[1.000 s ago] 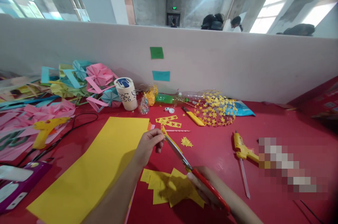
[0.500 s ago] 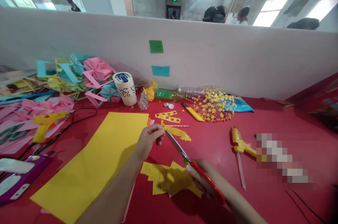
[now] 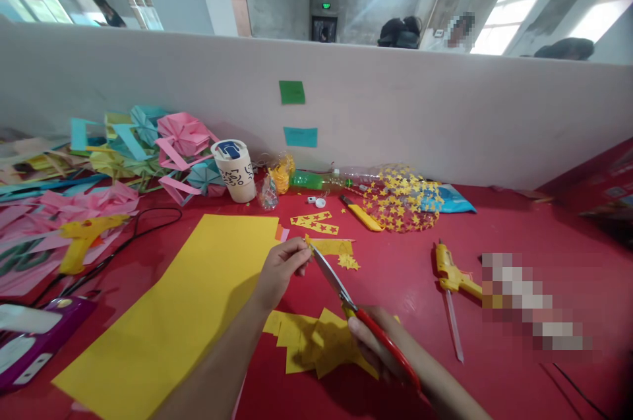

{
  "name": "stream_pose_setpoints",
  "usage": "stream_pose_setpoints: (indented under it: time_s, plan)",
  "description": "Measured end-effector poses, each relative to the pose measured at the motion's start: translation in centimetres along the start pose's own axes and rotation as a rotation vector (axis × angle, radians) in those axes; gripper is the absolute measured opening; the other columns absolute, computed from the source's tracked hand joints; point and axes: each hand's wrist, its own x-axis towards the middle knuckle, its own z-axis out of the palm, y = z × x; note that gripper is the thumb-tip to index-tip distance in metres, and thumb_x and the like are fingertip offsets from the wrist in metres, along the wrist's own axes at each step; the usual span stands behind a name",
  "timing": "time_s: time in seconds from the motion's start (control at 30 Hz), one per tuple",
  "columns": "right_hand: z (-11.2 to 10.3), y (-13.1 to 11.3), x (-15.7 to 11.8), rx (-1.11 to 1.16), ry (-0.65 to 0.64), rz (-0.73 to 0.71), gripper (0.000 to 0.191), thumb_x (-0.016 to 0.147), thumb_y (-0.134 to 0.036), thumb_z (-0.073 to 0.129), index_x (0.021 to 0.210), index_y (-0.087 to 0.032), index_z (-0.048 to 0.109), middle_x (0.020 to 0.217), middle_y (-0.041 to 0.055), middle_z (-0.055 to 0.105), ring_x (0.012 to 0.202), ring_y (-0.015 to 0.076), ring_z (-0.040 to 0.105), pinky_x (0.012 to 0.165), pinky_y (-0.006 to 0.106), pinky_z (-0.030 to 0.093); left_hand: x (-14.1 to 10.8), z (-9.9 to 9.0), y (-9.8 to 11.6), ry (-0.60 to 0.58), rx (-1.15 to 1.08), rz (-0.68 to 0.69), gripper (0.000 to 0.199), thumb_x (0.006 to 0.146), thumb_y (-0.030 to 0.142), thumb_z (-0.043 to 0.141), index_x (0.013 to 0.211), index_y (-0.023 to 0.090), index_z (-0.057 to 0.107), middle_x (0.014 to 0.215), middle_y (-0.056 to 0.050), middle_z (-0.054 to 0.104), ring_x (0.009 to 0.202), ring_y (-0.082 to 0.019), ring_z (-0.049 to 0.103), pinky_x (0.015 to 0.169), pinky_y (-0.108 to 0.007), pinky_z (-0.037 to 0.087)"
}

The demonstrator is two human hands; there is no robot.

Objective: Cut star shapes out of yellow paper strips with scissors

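Note:
My left hand (image 3: pixel 283 268) pinches a small yellow paper piece (image 3: pixel 307 239) between thumb and fingers. My right hand (image 3: pixel 366 335) is closed round the red handles of a pair of scissors (image 3: pixel 336 285). Their blade tips reach up to the paper piece, and the blades look nearly closed. Just beyond lie a yellow paper strip (image 3: pixel 340 247) and a small heap of yellow paper stars (image 3: pixel 349 262). Several yellow paper pieces (image 3: pixel 301 334) overlap below my hands. Under my left forearm is a large yellow sheet (image 3: pixel 198 295).
Strips with star-shaped holes (image 3: pixel 311 223), a yellow utility knife (image 3: pixel 366 217) and a star-covered clear bottle (image 3: pixel 403 199) lie farther back. A glue gun (image 3: pixel 448 268) is at right, another (image 3: pixel 82 239) at left. A white cup (image 3: pixel 235 173) stands near folded paper shapes (image 3: pixel 182 133).
The yellow strip that slanted from my left fingers to the star heap now lies straighter on the table, apart from the piece I pinch. The whole view has shifted slightly.

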Motion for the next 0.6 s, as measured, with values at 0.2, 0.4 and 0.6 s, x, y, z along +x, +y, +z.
stream_pose_setpoints:
  time_s: [0.2,0.4,0.6]
  plan:
    - [0.1,-0.1,0.0,0.018,-0.004,0.014,0.057,0.079,-0.076,0.043,0.065,-0.021,0.039,0.037,-0.0107,0.034,0.029,0.0048,0.032,0.029,0.015,0.024,0.1,0.1,0.5,0.086,0.129,0.130,0.022,0.082,0.025,0.058,0.061,0.018,0.060,0.094,-0.005,0.057,0.096,-0.019,0.052,0.087,-0.028,0.039]
    - [-0.2,-1.6,-0.2,0.018,-0.083,0.063,0.045,0.086,-0.060,0.052,0.065,-0.021,0.039,0.037,-0.0110,0.035,0.029,0.0068,0.038,0.034,0.017,0.029,0.0,0.1,0.4,0.079,0.119,0.091,0.022,0.081,0.026,0.057,0.060,0.019,0.058,0.095,-0.006,0.061,0.101,-0.023,0.053,0.090,-0.031,0.038]
    - [-0.2,-2.1,-0.3,0.025,-0.068,0.093,0.045,0.085,-0.059,0.053,0.064,-0.021,0.040,0.037,-0.0105,0.036,0.027,0.0052,0.034,0.031,0.015,0.023,0.1,0.2,0.1,0.032,0.067,0.119,0.023,0.085,0.024,0.053,0.062,0.019,0.056,0.069,0.000,0.052,0.071,-0.015,0.049,0.074,-0.026,0.038]
